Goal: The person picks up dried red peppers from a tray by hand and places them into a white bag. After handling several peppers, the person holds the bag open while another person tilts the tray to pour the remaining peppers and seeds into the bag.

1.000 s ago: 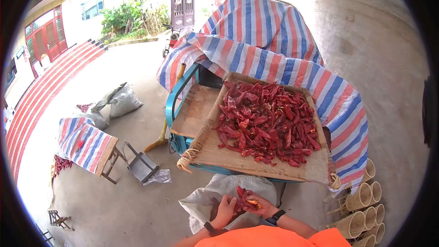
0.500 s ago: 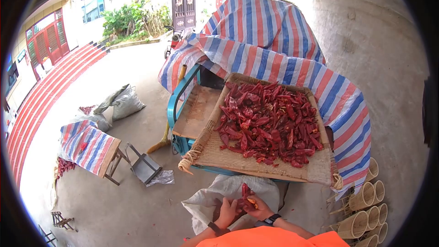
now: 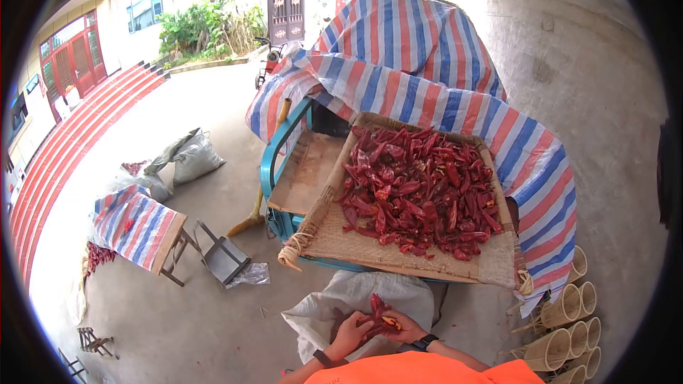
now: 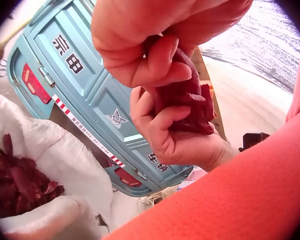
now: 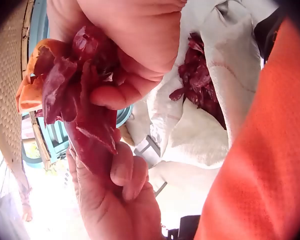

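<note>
My left hand and right hand are close together over the mouth of a white woven sack. Between them is a bunch of dried red chili peppers. The right hand holds the bunch with curled fingers; an orange chili piece sticks out on its outer side. In the left wrist view, the left fingertips pinch dark red chili peppers at the upper end of the bunch. More dried chilies lie inside the sack, below the hands.
A woven tray heaped with red chilies rests on a blue cart just ahead. Striped sheeting drapes behind it. Baskets stand at the right. A dustpan and a small covered table are leftward.
The hands stay together over the sack while the chilies between them turn and shift; the red tip leans more to the left now. The heaped tray looks the same.
</note>
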Tool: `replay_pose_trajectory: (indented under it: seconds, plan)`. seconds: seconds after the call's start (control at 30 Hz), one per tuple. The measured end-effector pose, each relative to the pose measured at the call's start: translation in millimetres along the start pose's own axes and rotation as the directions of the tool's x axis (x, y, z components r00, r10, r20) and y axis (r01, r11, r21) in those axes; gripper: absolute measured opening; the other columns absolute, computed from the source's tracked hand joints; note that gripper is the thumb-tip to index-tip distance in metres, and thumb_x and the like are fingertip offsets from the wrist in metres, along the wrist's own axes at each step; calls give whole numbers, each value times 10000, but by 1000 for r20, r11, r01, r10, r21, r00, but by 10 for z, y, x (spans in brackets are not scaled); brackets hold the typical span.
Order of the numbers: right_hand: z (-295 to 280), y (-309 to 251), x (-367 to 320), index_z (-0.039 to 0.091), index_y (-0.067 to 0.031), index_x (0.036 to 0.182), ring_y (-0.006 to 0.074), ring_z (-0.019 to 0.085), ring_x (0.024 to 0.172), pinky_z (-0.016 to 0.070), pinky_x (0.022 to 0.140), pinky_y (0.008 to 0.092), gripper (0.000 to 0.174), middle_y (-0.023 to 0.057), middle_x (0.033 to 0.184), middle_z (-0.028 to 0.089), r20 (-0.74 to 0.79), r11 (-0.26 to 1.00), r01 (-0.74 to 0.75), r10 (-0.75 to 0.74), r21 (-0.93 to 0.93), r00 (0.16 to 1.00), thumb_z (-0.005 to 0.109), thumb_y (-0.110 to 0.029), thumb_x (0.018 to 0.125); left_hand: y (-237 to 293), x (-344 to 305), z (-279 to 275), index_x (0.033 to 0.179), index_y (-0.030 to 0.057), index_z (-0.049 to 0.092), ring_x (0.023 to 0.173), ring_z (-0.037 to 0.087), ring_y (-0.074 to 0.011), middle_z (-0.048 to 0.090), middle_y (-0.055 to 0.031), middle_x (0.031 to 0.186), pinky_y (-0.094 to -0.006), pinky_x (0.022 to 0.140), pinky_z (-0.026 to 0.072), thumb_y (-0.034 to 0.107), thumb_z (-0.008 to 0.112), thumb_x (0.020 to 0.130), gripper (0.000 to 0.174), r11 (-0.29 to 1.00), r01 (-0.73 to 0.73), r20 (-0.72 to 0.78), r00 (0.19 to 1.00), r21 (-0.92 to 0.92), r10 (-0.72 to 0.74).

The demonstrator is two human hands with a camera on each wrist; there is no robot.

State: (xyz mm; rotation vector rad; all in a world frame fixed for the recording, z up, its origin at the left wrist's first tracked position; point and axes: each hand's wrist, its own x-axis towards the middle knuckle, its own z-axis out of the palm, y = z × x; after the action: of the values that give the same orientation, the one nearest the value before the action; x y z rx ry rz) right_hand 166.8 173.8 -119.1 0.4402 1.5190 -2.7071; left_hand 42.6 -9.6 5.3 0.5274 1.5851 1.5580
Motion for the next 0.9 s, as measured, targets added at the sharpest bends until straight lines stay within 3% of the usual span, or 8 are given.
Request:
replay_pose_trajectory:
  seconds: [0.17,0.27,0.33,0.43,0.53,0.63,0.77,0.9]
  plan:
    - [-167,87,-40,464,-83,1279,176,454,1202,409,989,271,584,53,1305,430,83,996,-3,11,-91,996,705,37,761,-38,-32,-18,947,9,565,572,527,-62,626,-26,769,-226,515,429,164,643,897,181,996,-21,19,1000,82,20]
    - [-149,68,50,489,-80,1229,178,543,1086,469,910,267,446,59,1198,520,19,969,-135,133,206,991,672,-43,824,42,-67,-40,954,12,567,578,537,-72,625,-37,758,-231,516,440,176,645,895,191,987,-58,56,997,152,50]
    - [457,-566,-67,510,-75,1178,175,606,959,514,830,264,335,59,1074,592,-63,810,-270,352,520,934,639,-106,870,113,-115,-41,958,16,569,586,541,-79,625,-43,756,-235,516,448,184,642,896,193,988,-13,88,996,152,-1]
    - [488,-723,-149,528,-75,1098,153,595,733,520,646,252,210,49,885,621,-151,838,-294,400,460,904,588,-157,914,196,-176,-58,977,22,575,583,543,-86,635,-55,769,-246,522,467,192,639,896,199,990,109,115,986,92,-119]
    - [151,-545,-167,532,-53,1066,179,572,771,451,578,271,173,71,896,570,60,686,-360,420,632,905,576,-72,900,25,-142,-126,996,19,579,582,559,-105,650,-73,787,-267,532,487,207,642,890,225,985,125,149,979,119,-142]
    - [130,-571,-155,527,-14,1005,199,517,747,359,525,264,141,91,840,530,-163,606,-173,458,776,874,583,-25,876,-150,-104,-178,1011,14,582,592,576,-113,655,-78,795,-287,534,497,224,643,886,252,962,52,162,982,266,-98]
    - [243,-714,-207,526,-15,932,212,519,655,422,541,278,55,155,828,580,-239,597,-91,449,797,861,565,-21,893,-622,-13,-267,986,1,603,772,682,-274,686,-157,888,-358,709,528,178,640,850,227,881,-129,127,989,455,79]
    - [130,-606,-176,519,-27,950,218,524,783,366,541,277,150,119,857,536,-175,565,-147,476,812,862,594,35,835,-1070,96,-341,1026,33,606,769,669,-283,680,-160,865,-372,678,520,219,640,842,264,859,-137,135,988,494,80]
